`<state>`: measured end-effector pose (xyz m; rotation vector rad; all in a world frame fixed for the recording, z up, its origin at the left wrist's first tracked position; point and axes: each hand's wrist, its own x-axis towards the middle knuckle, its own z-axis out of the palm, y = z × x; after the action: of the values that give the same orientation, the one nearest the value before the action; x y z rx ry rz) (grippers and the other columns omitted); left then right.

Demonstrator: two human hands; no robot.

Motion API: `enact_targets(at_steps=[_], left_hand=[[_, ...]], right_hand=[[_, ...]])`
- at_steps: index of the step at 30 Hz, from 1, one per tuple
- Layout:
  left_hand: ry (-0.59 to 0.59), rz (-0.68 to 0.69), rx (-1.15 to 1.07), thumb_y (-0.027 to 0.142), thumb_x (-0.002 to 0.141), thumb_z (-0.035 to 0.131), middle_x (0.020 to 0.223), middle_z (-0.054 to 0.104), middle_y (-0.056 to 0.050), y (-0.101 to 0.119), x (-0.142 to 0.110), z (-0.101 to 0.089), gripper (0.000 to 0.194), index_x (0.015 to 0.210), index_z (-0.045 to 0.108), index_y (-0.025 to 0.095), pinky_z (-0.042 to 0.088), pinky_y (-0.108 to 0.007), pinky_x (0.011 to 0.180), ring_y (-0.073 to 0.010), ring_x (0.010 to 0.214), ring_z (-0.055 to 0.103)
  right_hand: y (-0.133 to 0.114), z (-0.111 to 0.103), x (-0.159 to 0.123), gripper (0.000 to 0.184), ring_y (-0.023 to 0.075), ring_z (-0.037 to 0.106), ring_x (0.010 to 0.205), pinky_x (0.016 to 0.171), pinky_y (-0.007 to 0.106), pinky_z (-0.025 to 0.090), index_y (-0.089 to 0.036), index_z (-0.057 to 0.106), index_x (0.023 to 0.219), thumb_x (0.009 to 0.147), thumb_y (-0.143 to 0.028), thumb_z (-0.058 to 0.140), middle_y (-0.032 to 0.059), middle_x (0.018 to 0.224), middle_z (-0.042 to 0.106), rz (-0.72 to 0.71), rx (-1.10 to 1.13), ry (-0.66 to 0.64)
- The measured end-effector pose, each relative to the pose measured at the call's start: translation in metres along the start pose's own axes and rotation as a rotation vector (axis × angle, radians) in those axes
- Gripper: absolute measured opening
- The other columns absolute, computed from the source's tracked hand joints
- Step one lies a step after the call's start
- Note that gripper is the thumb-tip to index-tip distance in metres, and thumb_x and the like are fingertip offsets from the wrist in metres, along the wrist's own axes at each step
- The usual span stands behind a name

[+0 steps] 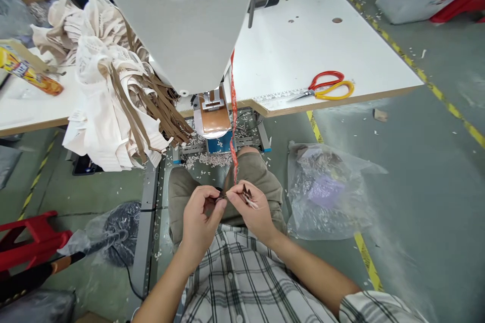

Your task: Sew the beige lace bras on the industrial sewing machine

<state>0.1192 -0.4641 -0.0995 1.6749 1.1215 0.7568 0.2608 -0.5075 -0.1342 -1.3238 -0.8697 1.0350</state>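
Observation:
My left hand (pixel 202 212) is closed in a pinch, thumb against forefinger, on a small dark piece (pixel 222 196) whose kind I cannot make out. Meeting it over my lap, my right hand (pixel 253 212) pinches at the same piece with thumb and finger. Tucked in the right palm is what looks like a pair of thread snips (pixel 247 192) with dark pointed blades, partly hidden by the fingers. A red braided cord (pixel 234 131) hangs down from beside the sewing machine (pixel 182 25) to my right hand. Ahead lies the machine's presser foot (pixel 212 102).
Cream garments with brown straps (pixel 109 96) are heaped left on the white table (pixel 295 50), partly over its edge. Red-and-yellow scissors (pixel 329 86) lie at its front right. A yellow snack packet (pixel 30 70) rests far left. A plastic bag (pixel 326 192) sits on the floor right.

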Motion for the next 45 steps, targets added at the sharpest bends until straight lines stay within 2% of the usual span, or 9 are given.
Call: enact_targets(at_steps=[4, 13, 19, 26, 29, 34, 39, 43, 45], left_hand=[[0.096, 0.076, 0.037, 0.020, 0.091, 0.061, 0.101, 0.061, -0.004, -0.001, -0.002, 0.005, 0.009, 0.101, 0.062, 0.022, 0.052, -0.021, 0.075, -0.0124, 0.091, 0.061], [0.072, 0.129, 0.080, 0.016, 0.091, 0.062, 0.105, 0.066, -0.003, -0.001, 0.000, 0.000, 0.019, 0.107, 0.068, 0.024, 0.053, -0.020, 0.080, -0.0116, 0.097, 0.064], [0.037, 0.112, 0.081, 0.016, 0.091, 0.061, 0.106, 0.067, -0.004, -0.001, -0.001, -0.003, 0.021, 0.108, 0.069, 0.025, 0.053, -0.022, 0.080, -0.0131, 0.098, 0.064], [0.034, 0.104, 0.091, 0.018, 0.090, 0.061, 0.105, 0.068, -0.005, 0.001, 0.001, -0.003, 0.018, 0.105, 0.070, 0.023, 0.053, -0.025, 0.078, -0.0155, 0.096, 0.064], [0.022, 0.103, 0.088, 0.017, 0.090, 0.061, 0.105, 0.068, -0.005, 0.001, 0.000, -0.003, 0.018, 0.105, 0.069, 0.023, 0.052, -0.024, 0.078, -0.0155, 0.096, 0.064], [-0.018, 0.072, 0.044, 0.019, 0.091, 0.061, 0.103, 0.066, -0.005, 0.000, -0.002, -0.004, 0.018, 0.106, 0.068, 0.023, 0.053, -0.024, 0.078, -0.0149, 0.095, 0.064], [-0.016, -0.091, -0.120, 0.022, 0.088, 0.066, 0.099, 0.065, -0.003, -0.002, -0.001, -0.003, 0.017, 0.105, 0.068, 0.022, 0.053, -0.023, 0.081, -0.0122, 0.090, 0.062], [-0.027, -0.350, -0.483, 0.024, 0.077, 0.078, 0.088, 0.065, 0.000, -0.003, 0.006, -0.001, 0.022, 0.096, 0.068, 0.019, 0.054, -0.019, 0.077, -0.0096, 0.082, 0.064], [-0.048, -0.495, -0.679, 0.026, 0.074, 0.081, 0.084, 0.065, 0.001, -0.004, 0.014, -0.002, 0.026, 0.095, 0.068, 0.018, 0.055, -0.015, 0.071, -0.0079, 0.076, 0.064]], right_hand=[[0.000, -0.001, 0.002, 0.025, 0.0125, 0.042, 0.065, 0.063, 0.026, 0.034, -0.018, 0.060, 0.075, 0.092, -0.037, 0.062, -0.0024, 0.069, 0.048, 0.094, 0.102, -0.052], [0.001, -0.003, 0.005, 0.033, 0.0106, 0.034, 0.060, 0.057, 0.025, 0.028, -0.017, 0.058, 0.077, 0.084, -0.048, 0.068, -0.0053, 0.064, 0.040, 0.273, 0.197, -0.177], [0.004, -0.004, 0.007, 0.035, 0.0109, 0.034, 0.061, 0.058, 0.025, 0.028, -0.017, 0.059, 0.078, 0.084, -0.050, 0.068, -0.0047, 0.066, 0.042, 0.286, 0.201, -0.174], [0.008, -0.004, 0.007, 0.038, 0.0105, 0.032, 0.056, 0.052, 0.025, 0.025, -0.018, 0.058, 0.078, 0.084, -0.055, 0.067, -0.0061, 0.059, 0.038, 0.326, 0.243, -0.183], [0.011, -0.003, 0.006, 0.036, 0.0093, 0.030, 0.054, 0.050, 0.025, 0.023, -0.018, 0.059, 0.077, 0.083, -0.052, 0.069, -0.0066, 0.058, 0.036, 0.348, 0.311, -0.164], [0.015, -0.001, 0.008, 0.035, 0.0076, 0.027, 0.049, 0.046, 0.024, 0.020, -0.017, 0.065, 0.089, 0.081, -0.050, 0.073, -0.0078, 0.057, 0.037, 0.438, 0.482, -0.144], [0.006, -0.002, 0.015, 0.036, 0.0073, 0.026, 0.048, 0.046, 0.024, 0.019, -0.017, 0.059, 0.076, 0.077, -0.049, 0.076, -0.0086, 0.054, 0.034, 0.444, 0.499, -0.161], [0.004, -0.005, 0.020, 0.035, 0.0073, 0.025, 0.051, 0.049, 0.024, 0.021, -0.018, 0.057, 0.077, 0.079, -0.047, 0.075, -0.0081, 0.059, 0.033, 0.377, 0.546, -0.097], [0.009, -0.008, 0.022, 0.032, 0.0080, 0.024, 0.051, 0.049, 0.024, 0.022, -0.017, 0.061, 0.085, 0.084, -0.048, 0.071, -0.0081, 0.060, 0.030, 0.344, 0.556, -0.070]])
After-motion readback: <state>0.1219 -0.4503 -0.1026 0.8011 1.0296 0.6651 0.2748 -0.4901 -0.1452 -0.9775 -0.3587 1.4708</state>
